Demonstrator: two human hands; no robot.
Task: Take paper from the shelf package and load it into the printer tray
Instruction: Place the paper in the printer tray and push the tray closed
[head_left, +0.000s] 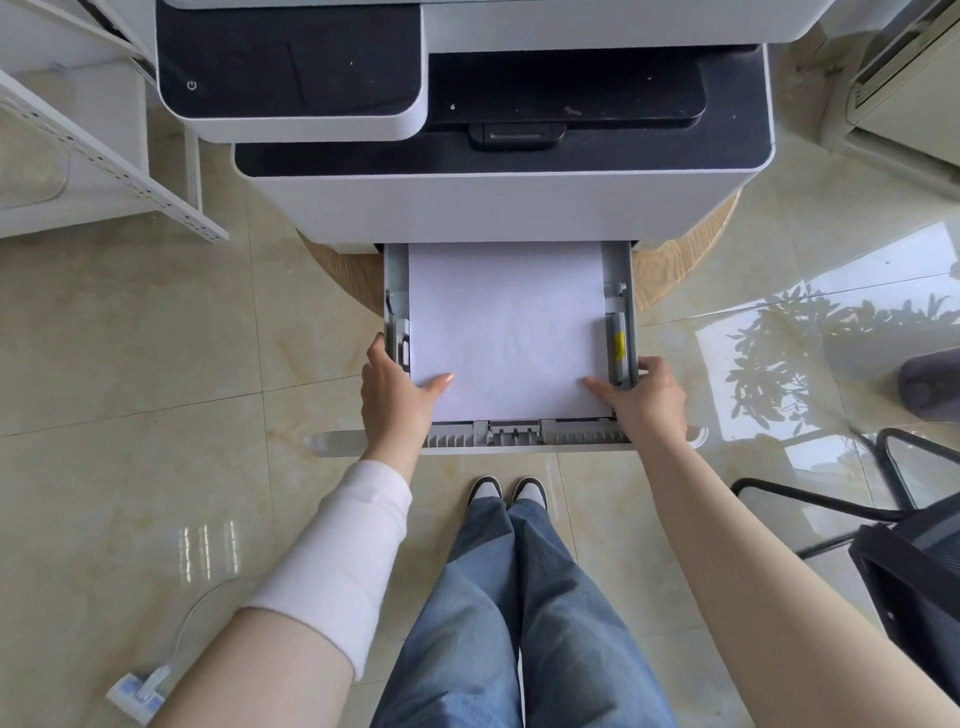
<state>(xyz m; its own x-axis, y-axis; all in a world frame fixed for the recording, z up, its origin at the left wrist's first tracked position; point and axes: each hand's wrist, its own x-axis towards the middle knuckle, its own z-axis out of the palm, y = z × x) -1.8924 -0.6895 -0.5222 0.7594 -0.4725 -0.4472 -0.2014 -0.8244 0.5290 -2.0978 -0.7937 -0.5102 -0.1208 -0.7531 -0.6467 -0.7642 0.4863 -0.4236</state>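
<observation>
From the head camera, looking straight down, the printer fills the twelve o'clock half of the picture, and its tray is pulled out toward six o'clock, over the tiled floor. The paper lies flat inside the tray, between the side guides, its near edge just short of the tray's front wall; the stack looks square to the guides, so the loading itself seems all but done. The left hand sits at the tray's eight o'clock corner, its thumb laid flat on the sheet's near left corner and the other fingers wrapped down outside the tray wall, where they cannot be seen fully. The right hand mirrors it at four o'clock: thumb pressed on the near right corner, fingers curled over the outer wall beside the yellow-marked guide. That paired hold likely serves two ends, pinning the sheets so they stay level under the guides, and giving an even purchase on both sides for pushing the tray home without skewing it. A white shelf stands at ten o'clock; no paper package is visible on it from here. A black chair sits at four o'clock.
</observation>
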